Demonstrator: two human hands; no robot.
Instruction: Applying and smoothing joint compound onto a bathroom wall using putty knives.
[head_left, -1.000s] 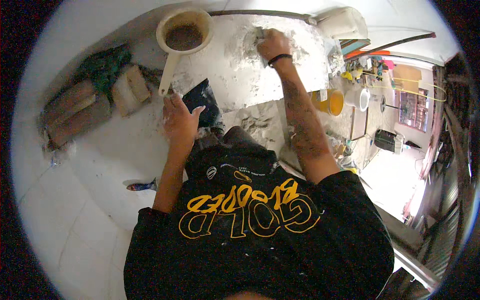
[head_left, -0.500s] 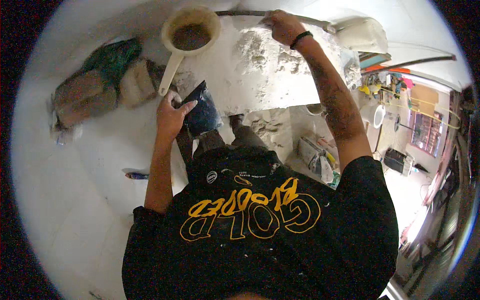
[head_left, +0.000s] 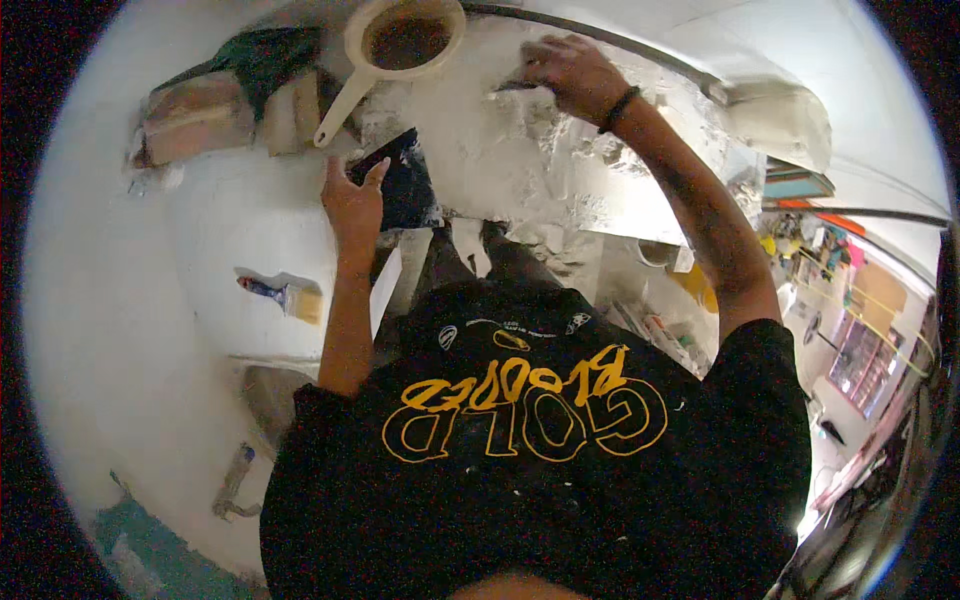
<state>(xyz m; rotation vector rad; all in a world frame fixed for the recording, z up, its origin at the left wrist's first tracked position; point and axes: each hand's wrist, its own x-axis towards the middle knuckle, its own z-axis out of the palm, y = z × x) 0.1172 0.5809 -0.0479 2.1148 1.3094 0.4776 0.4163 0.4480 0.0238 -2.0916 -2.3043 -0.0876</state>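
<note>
My left hand (head_left: 354, 205) is at the near left edge of a white, plaster-smeared surface (head_left: 470, 150). Its thumb lies over the left edge of a dark, squarish flat plate (head_left: 408, 185), with the fingers on the other side. Farther out, my right hand (head_left: 578, 75) is bent over the rough white patches. From beneath its fingers pokes a dark, thin-edged piece (head_left: 516, 86), mostly hidden by the hand. Between the hands, at the far side, stands a cream long-handled dipper (head_left: 350, 108) with something brown inside.
A paintbrush (head_left: 280, 293) with a dark handle lies on the white area at left. Wrapped blocks (head_left: 200, 120) under dark green cloth are at the far left. A dark curved bar (head_left: 600, 38) runs along the far edge. A pale rounded block (head_left: 780, 120) sits at far right.
My right hand has come off the dark bar at the far edge and is over the white surface. My left hand's fingers have spread somewhat. The view has shifted, showing the whole paintbrush.
</note>
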